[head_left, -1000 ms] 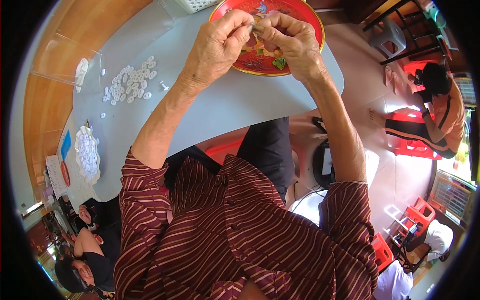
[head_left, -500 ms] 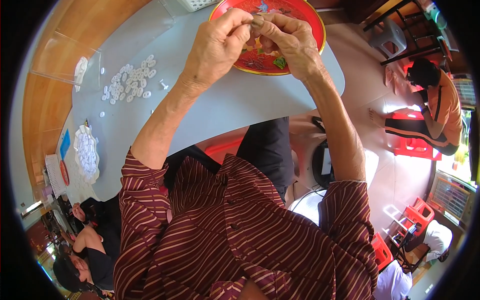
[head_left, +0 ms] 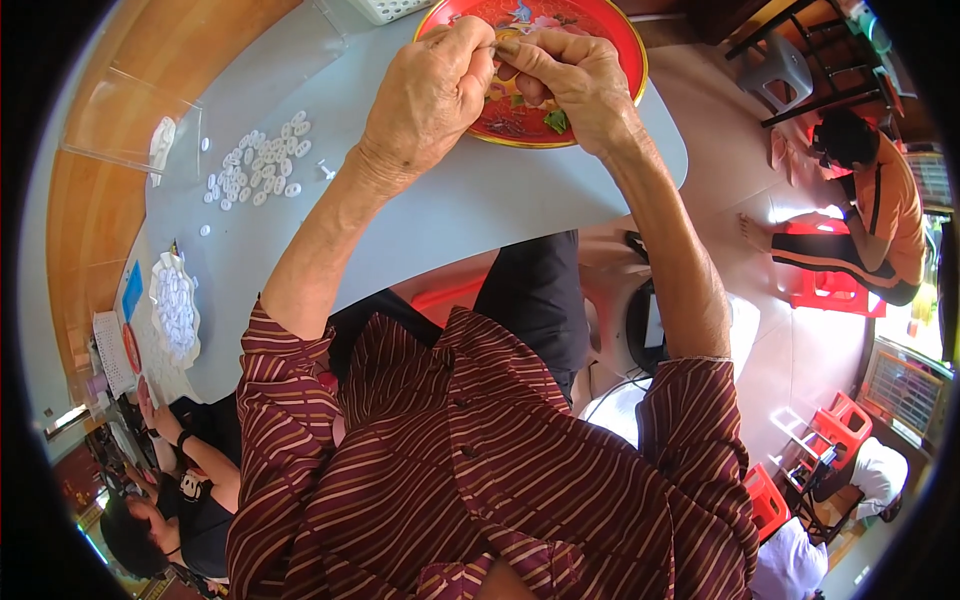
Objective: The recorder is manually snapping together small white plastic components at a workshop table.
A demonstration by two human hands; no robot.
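My left hand (head_left: 425,95) and my right hand (head_left: 585,85) meet fingertip to fingertip above a round red tray (head_left: 628,50) with a gold rim and a floral picture. Both are closed in a pinch. Whatever lies between the fingertips is too small and too hidden to name. On the tray, beneath and beside my right hand, are a green patch (head_left: 556,121) and a dark reddish patch; I cannot tell whether these are loose or printed.
Left of my left arm, many white oval pieces (head_left: 262,165) lie scattered on the grey table (head_left: 440,205). A small white peg-like piece (head_left: 326,170) is near them. More white pieces (head_left: 176,310) sit on a sheet at far left. A person (head_left: 185,500) sits lower left.
My hands have shifted very slightly left, still pinched together. At lower left, the other person has brought an arm forward toward the table.
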